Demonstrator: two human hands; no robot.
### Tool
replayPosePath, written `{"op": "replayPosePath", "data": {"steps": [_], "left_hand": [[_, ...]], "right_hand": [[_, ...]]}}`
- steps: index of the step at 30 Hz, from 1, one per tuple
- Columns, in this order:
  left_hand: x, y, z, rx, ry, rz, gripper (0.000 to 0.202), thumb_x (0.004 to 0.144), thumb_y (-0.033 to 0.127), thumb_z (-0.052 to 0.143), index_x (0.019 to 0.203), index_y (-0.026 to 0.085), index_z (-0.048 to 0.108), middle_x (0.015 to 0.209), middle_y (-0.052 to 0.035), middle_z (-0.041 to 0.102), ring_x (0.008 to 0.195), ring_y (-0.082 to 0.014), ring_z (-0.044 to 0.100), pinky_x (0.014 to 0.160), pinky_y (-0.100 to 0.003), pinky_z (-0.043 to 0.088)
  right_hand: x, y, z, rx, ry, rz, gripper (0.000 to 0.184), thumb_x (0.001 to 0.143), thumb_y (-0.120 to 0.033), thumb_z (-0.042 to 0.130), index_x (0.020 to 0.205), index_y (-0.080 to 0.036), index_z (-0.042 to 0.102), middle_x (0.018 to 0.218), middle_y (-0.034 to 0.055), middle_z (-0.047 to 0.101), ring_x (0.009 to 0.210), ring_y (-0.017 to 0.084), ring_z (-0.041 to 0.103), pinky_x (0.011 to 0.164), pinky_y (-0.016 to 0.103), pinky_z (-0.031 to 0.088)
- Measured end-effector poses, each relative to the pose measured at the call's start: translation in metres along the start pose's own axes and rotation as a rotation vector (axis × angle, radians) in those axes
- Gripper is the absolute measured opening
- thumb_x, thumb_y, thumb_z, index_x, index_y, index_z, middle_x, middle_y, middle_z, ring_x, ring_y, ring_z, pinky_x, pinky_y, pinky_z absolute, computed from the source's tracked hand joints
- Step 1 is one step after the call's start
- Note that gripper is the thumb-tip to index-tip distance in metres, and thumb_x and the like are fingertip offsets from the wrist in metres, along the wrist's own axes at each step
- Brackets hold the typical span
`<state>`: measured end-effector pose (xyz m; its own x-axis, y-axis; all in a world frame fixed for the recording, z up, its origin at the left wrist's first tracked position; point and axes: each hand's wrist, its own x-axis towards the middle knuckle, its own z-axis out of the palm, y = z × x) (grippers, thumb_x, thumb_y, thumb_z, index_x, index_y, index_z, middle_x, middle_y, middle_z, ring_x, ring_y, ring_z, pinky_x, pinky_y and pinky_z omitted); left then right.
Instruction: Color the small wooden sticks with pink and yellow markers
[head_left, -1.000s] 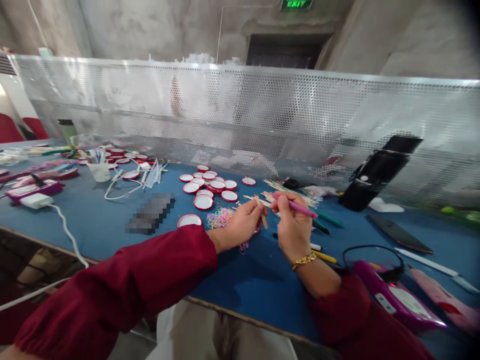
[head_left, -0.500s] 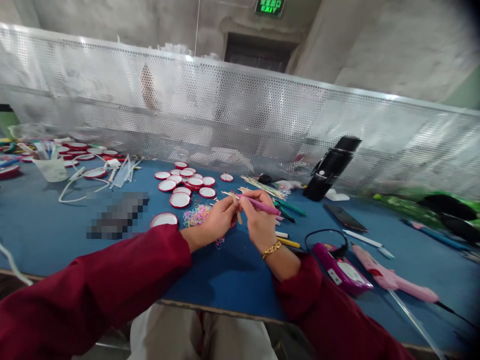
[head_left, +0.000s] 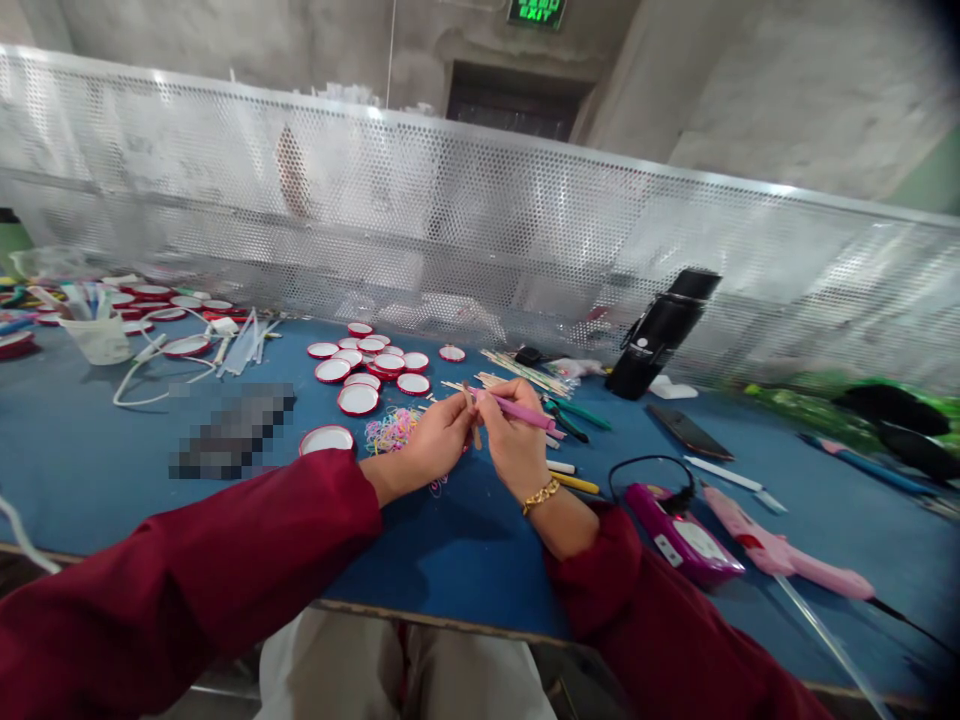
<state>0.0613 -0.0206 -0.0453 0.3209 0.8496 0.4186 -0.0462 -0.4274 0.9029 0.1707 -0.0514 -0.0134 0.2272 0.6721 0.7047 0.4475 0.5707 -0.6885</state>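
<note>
My left hand (head_left: 439, 440) pinches a short wooden stick (head_left: 472, 415), held upright over the blue table (head_left: 465, 545). My right hand (head_left: 514, 440) grips a pink pen (head_left: 525, 411) like a writing tool, its tip touching the stick. The two hands meet at the table's middle. A small heap of coloured rubber bands (head_left: 390, 430) lies just left of my left hand. Both arms wear dark red sleeves, and a gold bracelet sits on my right wrist.
Several red-rimmed white lids (head_left: 358, 398) lie behind the hands, with loose wooden sticks (head_left: 525, 372). A black flask (head_left: 660, 330), a phone (head_left: 686, 430), a pink glue gun (head_left: 780, 555) and a magenta device (head_left: 679, 535) sit right. A perforated metal screen (head_left: 480, 240) closes the far edge.
The view swung right and then steadied. My hands stay together, the pen still working against the stick.
</note>
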Motion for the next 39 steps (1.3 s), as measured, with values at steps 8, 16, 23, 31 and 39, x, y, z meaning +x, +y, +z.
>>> {"op": "replayPosePath", "data": {"steps": [8,16,23,31,39], "left_hand": [[-0.0013,0.0034,0.0001,0.046,0.009,-0.003,0.034,0.090,0.045,0.044,0.080,0.016,0.056,0.060,0.0010,0.051,0.052,-0.0095,0.040,0.050,-0.022,0.032],[-0.0017,0.0037,-0.0004,0.083,0.004,-0.010,0.032,0.090,0.044,0.042,0.082,0.016,0.057,0.059,0.0018,0.051,0.051,-0.0094,0.040,0.048,-0.022,0.031],[-0.0017,0.0032,-0.0001,0.062,0.018,-0.028,0.029,0.089,0.043,0.045,0.082,0.017,0.057,0.059,0.0020,0.050,0.051,-0.0095,0.040,0.048,-0.021,0.030],[-0.0011,0.0021,-0.0007,0.069,0.016,-0.033,0.030,0.089,0.043,0.045,0.080,0.017,0.057,0.058,0.0019,0.051,0.051,-0.0101,0.041,0.049,-0.023,0.032],[-0.0005,0.0025,-0.0011,0.101,0.001,0.002,0.031,0.091,0.042,0.042,0.081,0.017,0.057,0.061,0.0008,0.053,0.052,-0.0099,0.042,0.050,-0.022,0.033]], "right_hand": [[-0.0005,-0.0003,0.0006,-0.018,-0.004,-0.016,0.015,0.082,-0.030,0.061,0.072,-0.020,0.055,0.075,-0.0005,0.055,0.072,0.015,0.055,0.070,0.031,0.045],[-0.0011,-0.0002,0.0015,-0.029,0.009,-0.029,0.015,0.082,-0.032,0.060,0.074,-0.021,0.054,0.075,-0.0005,0.055,0.072,0.016,0.055,0.069,0.031,0.045],[-0.0011,0.0036,0.0019,-0.009,-0.004,-0.014,0.016,0.082,-0.034,0.060,0.076,-0.021,0.054,0.075,-0.0006,0.055,0.071,0.016,0.055,0.068,0.031,0.046],[-0.0016,0.0043,0.0019,-0.001,-0.010,-0.009,0.016,0.083,-0.033,0.060,0.074,-0.021,0.053,0.075,-0.0005,0.055,0.072,0.016,0.055,0.070,0.031,0.045],[-0.0007,0.0034,0.0024,0.008,-0.005,-0.008,0.016,0.082,-0.033,0.060,0.073,-0.021,0.054,0.074,-0.0004,0.055,0.071,0.016,0.055,0.069,0.031,0.046]]}}
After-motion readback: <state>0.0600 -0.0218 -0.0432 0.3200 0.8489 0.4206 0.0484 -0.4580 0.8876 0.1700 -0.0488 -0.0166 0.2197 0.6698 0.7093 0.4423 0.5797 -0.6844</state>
